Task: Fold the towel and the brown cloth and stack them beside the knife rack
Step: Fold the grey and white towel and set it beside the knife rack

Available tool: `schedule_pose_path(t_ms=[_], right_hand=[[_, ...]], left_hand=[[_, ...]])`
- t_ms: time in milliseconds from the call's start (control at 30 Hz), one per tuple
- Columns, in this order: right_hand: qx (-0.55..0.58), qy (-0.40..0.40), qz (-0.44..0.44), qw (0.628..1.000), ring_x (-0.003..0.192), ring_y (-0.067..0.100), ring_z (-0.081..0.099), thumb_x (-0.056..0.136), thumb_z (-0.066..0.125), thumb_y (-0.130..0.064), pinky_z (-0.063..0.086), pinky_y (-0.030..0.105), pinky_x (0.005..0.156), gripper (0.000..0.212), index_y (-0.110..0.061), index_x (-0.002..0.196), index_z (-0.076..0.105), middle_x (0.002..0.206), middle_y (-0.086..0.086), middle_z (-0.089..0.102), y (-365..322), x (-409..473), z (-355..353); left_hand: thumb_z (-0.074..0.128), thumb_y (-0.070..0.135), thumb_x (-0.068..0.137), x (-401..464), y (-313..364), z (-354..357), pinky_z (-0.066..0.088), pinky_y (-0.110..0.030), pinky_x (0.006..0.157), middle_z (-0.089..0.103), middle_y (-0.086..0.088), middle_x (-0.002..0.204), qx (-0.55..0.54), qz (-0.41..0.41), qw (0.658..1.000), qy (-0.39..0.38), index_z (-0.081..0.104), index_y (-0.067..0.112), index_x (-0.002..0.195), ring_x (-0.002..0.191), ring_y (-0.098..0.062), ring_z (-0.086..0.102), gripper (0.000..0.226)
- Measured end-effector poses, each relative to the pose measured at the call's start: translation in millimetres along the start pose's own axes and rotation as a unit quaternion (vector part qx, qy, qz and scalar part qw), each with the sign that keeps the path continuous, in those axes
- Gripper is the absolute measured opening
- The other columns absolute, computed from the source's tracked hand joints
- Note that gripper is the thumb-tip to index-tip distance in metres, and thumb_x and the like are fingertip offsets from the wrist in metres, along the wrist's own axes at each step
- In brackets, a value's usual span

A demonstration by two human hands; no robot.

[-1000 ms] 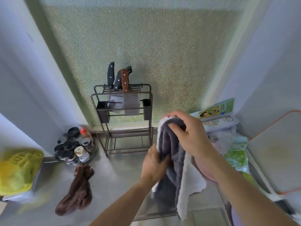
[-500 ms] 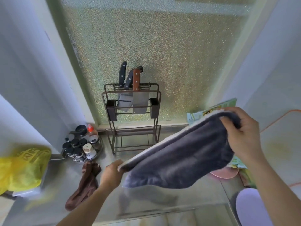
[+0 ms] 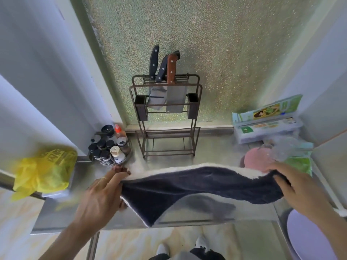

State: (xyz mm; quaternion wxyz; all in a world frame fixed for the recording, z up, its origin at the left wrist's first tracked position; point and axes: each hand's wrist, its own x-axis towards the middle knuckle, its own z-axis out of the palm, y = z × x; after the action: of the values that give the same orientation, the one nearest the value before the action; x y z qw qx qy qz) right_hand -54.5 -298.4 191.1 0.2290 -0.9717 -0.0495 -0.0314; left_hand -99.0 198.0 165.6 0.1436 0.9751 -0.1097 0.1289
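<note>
Towel: dark grey face up, white pile showing along the far edge; stretched in the air between both hands, just above the counter, not yet folded.
Long axis: runs side to side, from the left hand's fingers across to the right hand's fingers; middle sags slightly, one loose corner hangs down toward the counter's near edge.
Left hand: fingers closed in a pinch on the towel's left end, thumb underneath by the look of it.
Right hand: fingers curled shut over the towel's right end, bunching the fabric.
Brown cloth: only a small crumpled tip visible, just beyond the left fingers, lying on the counter; the rest hidden behind the hand. Left hand is clearly the nearer.
Knife rack: upright at the back of the counter, straight ahead of the fingers, well beyond the towel; bare counter to its right.
Judgement: task at an early stage. Next move likely calls for bringing the two ends together to halve the towel along its long axis.
Risk: hanging corner may drag and spoil the fold.
</note>
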Motion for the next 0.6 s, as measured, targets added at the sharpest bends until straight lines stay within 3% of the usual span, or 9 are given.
schedule_pose_path(t_ms=[67, 133, 200, 300, 467, 533, 600], right_hand=[[0.037, 0.027, 0.013, 0.999, 0.078, 0.007, 0.058, 0.089, 0.054, -0.005, 0.036, -0.002, 0.077, 0.034, -0.035, 0.103, 0.060, 0.086, -0.028, 0.065, -2, 6, -10], [0.059, 0.045, -0.002, 0.997, 0.084, 0.001, 0.061, 0.089, 0.051, -0.012, 0.035, -0.004, 0.079, 0.030, -0.036, 0.105, 0.061, 0.089, -0.029, 0.064, -6, 23, -13], [0.054, 0.042, -0.019, 0.997, 0.091, 0.003, 0.064, 0.092, 0.057, -0.004, 0.041, 0.006, 0.084, 0.027, -0.026, 0.106, 0.066, 0.096, -0.020, 0.068, 0, 48, -1], [-0.002, 0.007, -0.016, 1.000, 0.087, 0.026, 0.069, 0.089, 0.064, -0.003, 0.048, 0.031, 0.078, 0.023, -0.017, 0.107, 0.070, 0.094, -0.003, 0.071, 18, 92, 47], [-0.078, -0.058, 0.059, 0.993, 0.094, 0.038, 0.067, 0.093, 0.062, -0.014, 0.053, 0.042, 0.079, 0.027, -0.013, 0.120, 0.062, 0.108, 0.015, 0.072, 51, 149, 152], [-0.112, -0.037, 0.079, 0.990, 0.087, 0.043, 0.065, 0.087, 0.066, -0.008, 0.053, 0.046, 0.073, 0.030, -0.007, 0.117, 0.061, 0.103, 0.022, 0.069, 56, 152, 185], [-0.124, -0.041, 0.066, 0.989, 0.083, 0.043, 0.064, 0.083, 0.067, -0.004, 0.052, 0.045, 0.070, 0.027, -0.006, 0.110, 0.063, 0.098, 0.020, 0.066, 53, 140, 216]], left_hand=[[0.041, 0.024, 0.097, 6, -7, -15, 0.046, -0.032, 0.049, 0.062, -0.003, 0.093, 0.011, -0.018, 0.999, 0.023, 0.065, 0.010, 0.112, 0.066, -0.029, 0.062, 0.031], [0.042, 0.023, 0.096, 20, -15, -18, 0.044, -0.032, 0.048, 0.064, -0.007, 0.092, 0.029, -0.028, 0.999, 0.034, 0.065, 0.009, 0.110, 0.066, -0.031, 0.062, 0.031], [0.041, 0.024, 0.094, 39, -25, -9, 0.047, -0.034, 0.048, 0.064, -0.008, 0.091, 0.046, -0.049, 0.998, 0.012, 0.064, 0.011, 0.109, 0.067, -0.034, 0.063, 0.031], [0.037, 0.025, 0.092, 71, -55, 39, 0.050, -0.035, 0.051, 0.061, -0.005, 0.090, 0.076, -0.086, 0.992, -0.057, 0.059, 0.017, 0.107, 0.070, -0.032, 0.065, 0.029], [0.042, 0.015, 0.097, 110, -88, 138, 0.057, -0.048, 0.066, 0.059, -0.013, 0.109, 0.055, -0.185, 0.973, -0.126, 0.054, 0.023, 0.121, 0.089, -0.040, 0.068, 0.028], [0.043, 0.024, 0.101, 111, -89, 167, 0.056, -0.051, 0.075, 0.055, -0.017, 0.123, 0.036, -0.246, 0.961, -0.120, 0.051, 0.024, 0.128, 0.102, -0.042, 0.063, 0.028], [0.046, 0.029, 0.101, 96, -86, 194, 0.055, -0.052, 0.080, 0.052, -0.017, 0.127, 0.039, -0.245, 0.961, -0.123, 0.051, 0.021, 0.129, 0.106, -0.042, 0.060, 0.030]])
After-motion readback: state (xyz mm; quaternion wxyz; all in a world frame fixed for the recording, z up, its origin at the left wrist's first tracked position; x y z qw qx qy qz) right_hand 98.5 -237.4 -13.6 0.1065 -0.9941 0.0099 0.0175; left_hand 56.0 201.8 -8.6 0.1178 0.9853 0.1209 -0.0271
